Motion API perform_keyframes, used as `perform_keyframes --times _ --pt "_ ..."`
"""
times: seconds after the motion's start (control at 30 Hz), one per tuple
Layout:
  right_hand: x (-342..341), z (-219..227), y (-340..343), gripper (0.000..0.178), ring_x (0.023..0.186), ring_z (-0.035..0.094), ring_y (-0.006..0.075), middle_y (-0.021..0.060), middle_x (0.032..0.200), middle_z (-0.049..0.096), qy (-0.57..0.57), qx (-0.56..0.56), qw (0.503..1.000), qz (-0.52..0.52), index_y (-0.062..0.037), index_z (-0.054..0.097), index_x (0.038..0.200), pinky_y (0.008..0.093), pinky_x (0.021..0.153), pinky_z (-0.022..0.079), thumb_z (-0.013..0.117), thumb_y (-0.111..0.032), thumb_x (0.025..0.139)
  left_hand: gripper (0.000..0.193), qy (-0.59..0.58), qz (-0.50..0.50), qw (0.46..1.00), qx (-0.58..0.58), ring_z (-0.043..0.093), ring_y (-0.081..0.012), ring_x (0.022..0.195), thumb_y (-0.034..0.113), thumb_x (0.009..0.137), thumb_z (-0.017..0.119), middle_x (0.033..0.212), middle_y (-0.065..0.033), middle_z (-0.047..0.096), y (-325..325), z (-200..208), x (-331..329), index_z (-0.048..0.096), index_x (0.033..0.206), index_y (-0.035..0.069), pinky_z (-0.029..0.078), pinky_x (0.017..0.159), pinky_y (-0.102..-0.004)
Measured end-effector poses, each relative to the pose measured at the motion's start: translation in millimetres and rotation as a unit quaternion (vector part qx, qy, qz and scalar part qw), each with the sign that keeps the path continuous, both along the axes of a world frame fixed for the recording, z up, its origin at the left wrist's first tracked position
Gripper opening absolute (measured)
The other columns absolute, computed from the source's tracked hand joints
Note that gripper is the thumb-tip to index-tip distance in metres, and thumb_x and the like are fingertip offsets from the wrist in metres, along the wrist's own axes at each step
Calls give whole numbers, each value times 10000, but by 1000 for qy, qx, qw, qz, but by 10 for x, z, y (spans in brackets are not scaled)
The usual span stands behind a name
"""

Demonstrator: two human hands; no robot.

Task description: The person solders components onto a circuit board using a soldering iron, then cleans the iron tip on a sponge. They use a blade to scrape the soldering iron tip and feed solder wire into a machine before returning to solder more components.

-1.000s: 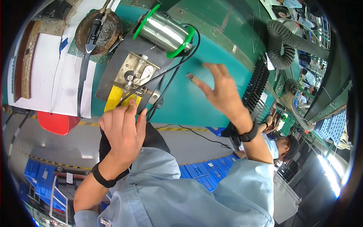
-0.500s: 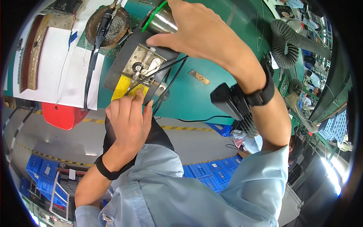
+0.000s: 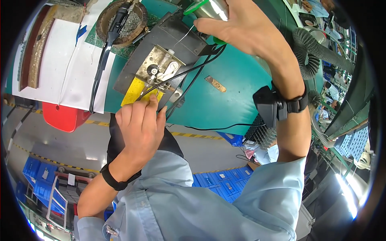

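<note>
My right hand (image 3: 249, 30) is closed around a shiny spool of solder wire (image 3: 213, 11) with green rims, at the top of the view. A thin silver wire (image 3: 185, 35) runs from beside the spool toward a small metal wire-feeding mechanism (image 3: 163, 64). The mechanism sits on a dark base plate (image 3: 171, 34), with a yellow piece (image 3: 133, 91) at its near end. My left hand (image 3: 140, 126) has its fingers together at that near end, the index fingertip against the yellow piece. Whatever they grip is hidden. Black cables (image 3: 197, 76) cross just beside the mechanism.
Left of the mechanism, a soldering iron (image 3: 110, 32) lies across a round bowl of metal scraps (image 3: 128, 40). A flat worn strip (image 3: 216, 83) rests on the green mat (image 3: 237, 96). A red stool (image 3: 64, 116) stands below the bench edge; a flexible duct (image 3: 321, 46) is at right.
My right hand and the spool have moved up and to the right, and a thin wire now shows between the spool and the mechanism. My left hand keeps to the mechanism's near end.
</note>
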State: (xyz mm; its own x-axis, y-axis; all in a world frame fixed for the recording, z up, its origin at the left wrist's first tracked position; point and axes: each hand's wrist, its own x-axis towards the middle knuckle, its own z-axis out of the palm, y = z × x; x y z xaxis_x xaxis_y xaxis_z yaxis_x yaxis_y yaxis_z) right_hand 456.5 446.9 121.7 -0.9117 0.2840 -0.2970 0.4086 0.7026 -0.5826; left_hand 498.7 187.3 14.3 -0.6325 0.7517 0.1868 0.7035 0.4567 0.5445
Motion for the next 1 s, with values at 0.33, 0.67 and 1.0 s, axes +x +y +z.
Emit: perform_keyframes --times 0.33,0.67,1.0 --pt "235 -53 -49 311 759 581 441 236 825 620 117 15 993 -8 31 541 969 422 685 476 664 -125 729 420 -5 -2 1000 6 489 -247 829 103 674 776 939 -70 558 21 28 -12 636 1060 17 347 753 -374" --pt "222 -91 -63 324 817 601 419 251 860 619 103 53 993 -27 22 564 977 401 722 478 671 -144 721 420 -9 -10 1000 10 493 -252 838 83 684 776 947 -78 559 9 17 -3 628 1069 5 350 757 -373" --pt "132 -26 -100 326 805 611 389 251 857 616 83 11 995 -61 31 579 985 388 737 480 658 -160 733 408 -3 -5 1000 10 489 -254 845 90 704 768 939 -79 552 17 23 12 623 1075 2 353 762 -374"
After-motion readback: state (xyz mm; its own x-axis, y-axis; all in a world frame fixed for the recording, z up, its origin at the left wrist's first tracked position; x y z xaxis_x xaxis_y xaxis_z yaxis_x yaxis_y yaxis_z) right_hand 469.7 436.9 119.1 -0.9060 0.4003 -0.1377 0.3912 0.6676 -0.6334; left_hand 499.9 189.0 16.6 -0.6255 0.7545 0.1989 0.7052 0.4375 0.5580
